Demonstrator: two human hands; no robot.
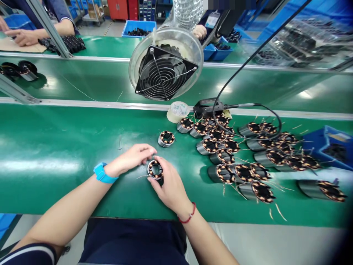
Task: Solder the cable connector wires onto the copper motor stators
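Head view: from the left, I judge that a careless sweep of the left hand point(135, 156) could snag the thin wire point(142, 176) trailing left of the grip; a slack right hand point(169, 184) could let the copper-wound ring point(150, 170) between them slip. The left fingertips bunch at its top; whether they pinch anything, I cannot tell. The right hand, curved partway open, grasps its right side.
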